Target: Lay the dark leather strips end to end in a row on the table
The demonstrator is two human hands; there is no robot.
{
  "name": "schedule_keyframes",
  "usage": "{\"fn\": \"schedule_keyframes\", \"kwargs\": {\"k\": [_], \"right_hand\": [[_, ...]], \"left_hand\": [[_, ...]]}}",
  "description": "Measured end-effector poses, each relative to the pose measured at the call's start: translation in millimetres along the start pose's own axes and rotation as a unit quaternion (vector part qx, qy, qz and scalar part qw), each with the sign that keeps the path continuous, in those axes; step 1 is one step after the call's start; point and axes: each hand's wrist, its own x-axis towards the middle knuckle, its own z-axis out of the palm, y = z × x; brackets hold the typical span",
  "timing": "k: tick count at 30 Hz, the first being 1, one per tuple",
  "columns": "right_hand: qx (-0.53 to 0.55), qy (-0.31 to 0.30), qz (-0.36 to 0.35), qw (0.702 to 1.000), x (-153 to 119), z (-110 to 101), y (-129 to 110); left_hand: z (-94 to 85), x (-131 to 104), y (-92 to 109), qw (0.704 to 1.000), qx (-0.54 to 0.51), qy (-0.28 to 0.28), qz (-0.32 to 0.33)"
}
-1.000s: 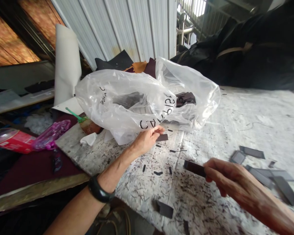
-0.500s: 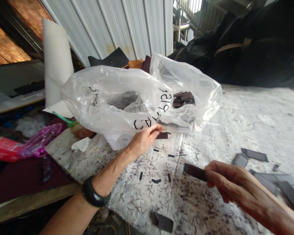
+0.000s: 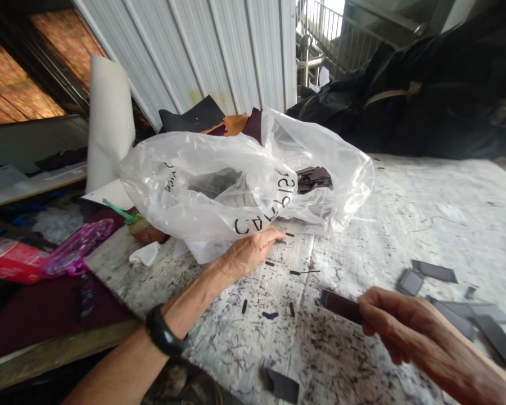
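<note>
My left hand (image 3: 248, 253) lies on the scored white worktable (image 3: 425, 214), fingertips against the lower edge of a clear plastic bag (image 3: 219, 185) with black lettering. Whether those fingers still hold anything is hidden. A stack of dark pieces (image 3: 314, 177) shows through the bag. My right hand (image 3: 400, 323) hovers low at the right, pinching a dark rectangular strip (image 3: 339, 304) that points left. A black band (image 3: 162, 337) is on my left wrist.
Several dark cut pieces (image 3: 447, 292) lie at the right, one more (image 3: 282, 385) near the front edge. A white roll (image 3: 109, 118), purple plastic (image 3: 78, 247) and a red container (image 3: 8, 264) sit to the left. Black fabric (image 3: 425, 101) is heaped at the back right.
The small dark piece in my left fingers a second ago is out of sight now, as that hand pushed against the bag's edge. My right hand kept its strip and barely moved.
</note>
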Motion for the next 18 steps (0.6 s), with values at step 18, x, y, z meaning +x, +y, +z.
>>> {"fn": "schedule_keyframes", "kwargs": {"k": [18], "right_hand": [[-0.085,-0.06,0.049,0.993,69.5,-7.5,-36.1]], "left_hand": [[-18.8,-10.2,5.6,0.993,0.074,-0.001,-0.09]]}}
